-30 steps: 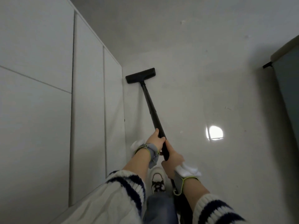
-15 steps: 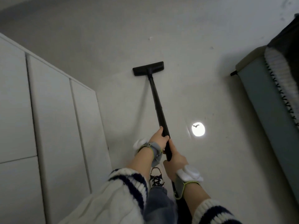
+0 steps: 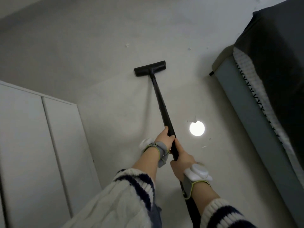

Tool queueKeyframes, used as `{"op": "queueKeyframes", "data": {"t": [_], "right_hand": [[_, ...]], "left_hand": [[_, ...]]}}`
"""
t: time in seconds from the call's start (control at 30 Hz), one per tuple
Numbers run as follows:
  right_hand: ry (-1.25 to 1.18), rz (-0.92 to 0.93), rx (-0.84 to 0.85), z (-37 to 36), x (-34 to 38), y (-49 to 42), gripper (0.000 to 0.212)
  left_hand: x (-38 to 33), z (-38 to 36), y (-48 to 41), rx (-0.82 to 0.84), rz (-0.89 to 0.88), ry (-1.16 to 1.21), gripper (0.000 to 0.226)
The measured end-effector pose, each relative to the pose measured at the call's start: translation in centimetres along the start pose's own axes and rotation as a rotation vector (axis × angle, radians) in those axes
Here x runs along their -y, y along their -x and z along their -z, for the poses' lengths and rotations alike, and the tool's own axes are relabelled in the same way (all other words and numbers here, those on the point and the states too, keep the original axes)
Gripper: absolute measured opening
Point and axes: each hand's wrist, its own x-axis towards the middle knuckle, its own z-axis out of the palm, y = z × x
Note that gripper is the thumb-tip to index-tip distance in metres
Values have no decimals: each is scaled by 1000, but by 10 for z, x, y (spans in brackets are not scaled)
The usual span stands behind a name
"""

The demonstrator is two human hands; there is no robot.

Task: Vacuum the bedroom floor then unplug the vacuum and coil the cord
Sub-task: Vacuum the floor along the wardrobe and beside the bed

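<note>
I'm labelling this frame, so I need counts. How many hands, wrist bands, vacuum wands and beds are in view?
Hands: 2, left hand and right hand
Wrist bands: 2, left wrist band and right wrist band
Vacuum wand: 1
Bed: 1
Total: 6

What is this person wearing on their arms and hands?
The left hand and right hand are bare, with no gloves. The left sleeve and right sleeve are cream knit with navy cuff stripes. Each wrist has a grey strap edged in yellow-green, the left strap and right strap, carrying a rounded white device.
</note>
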Motion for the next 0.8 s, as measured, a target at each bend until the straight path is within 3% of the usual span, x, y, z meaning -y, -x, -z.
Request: {"op": "queueKeyframes", "data": {"t": [0.23,0.47,0.8], "right_hand": [[-13,7,-18,70,-54,-2,82],[-120,29,-12,129,-81,-9,83],[-246,-7,-128,182,-84,-38,83]], "left_hand": [[-54,-74,9,-28,27,87,62],[-103,-118,5,-36,11,-16,62],[-170,-141,-27,37,-25,-81,65]]}}
